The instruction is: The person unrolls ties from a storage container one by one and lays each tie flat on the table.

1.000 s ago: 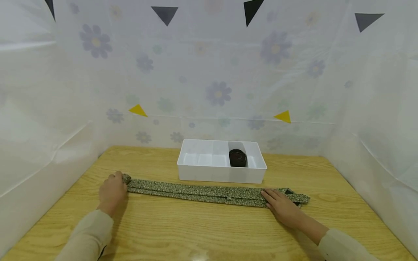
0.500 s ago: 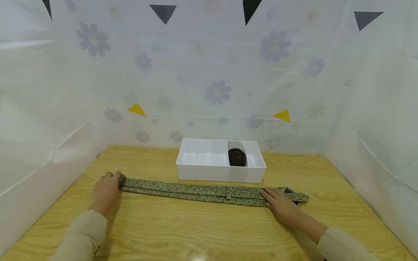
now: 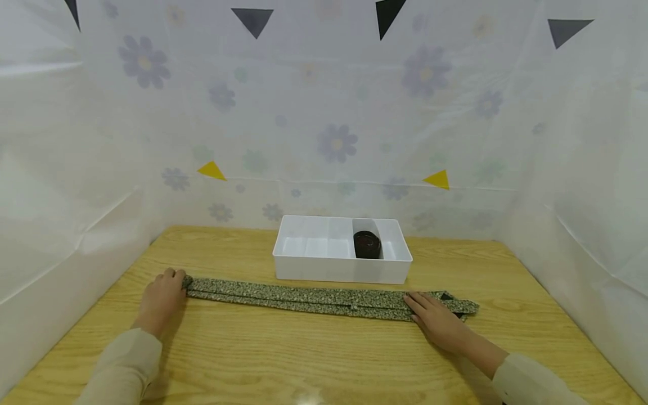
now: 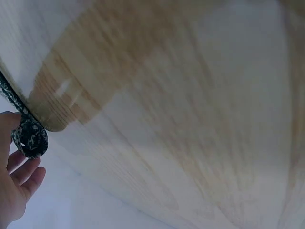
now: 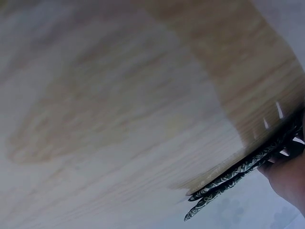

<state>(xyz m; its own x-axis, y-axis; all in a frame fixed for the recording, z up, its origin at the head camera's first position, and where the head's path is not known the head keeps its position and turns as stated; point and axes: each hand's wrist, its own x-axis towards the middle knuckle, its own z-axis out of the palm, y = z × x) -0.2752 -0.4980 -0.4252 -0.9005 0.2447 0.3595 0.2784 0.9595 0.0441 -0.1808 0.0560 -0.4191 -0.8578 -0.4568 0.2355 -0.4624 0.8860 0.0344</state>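
A dark patterned necktie lies folded lengthwise across the wooden table, its two layers side by side. At its left end, the fabric curls into a small loop, which my left hand holds between thumb and fingers. In the left wrist view the thumb of the left hand is on one side of the loop and the fingertips are on the other. My right hand rests flat on the tie near its pointed ends, fingers extended over both layers.
Behind the tie stands a white divided box. One compartment holds a dark rolled item, and the others show bare white floors. White flower-printed sheeting encloses the table at the back and sides.
My left hand has shifted a little to the left, and the curled end of the necktie has moved with it and sits lower. My right hand stays in place on the tie.
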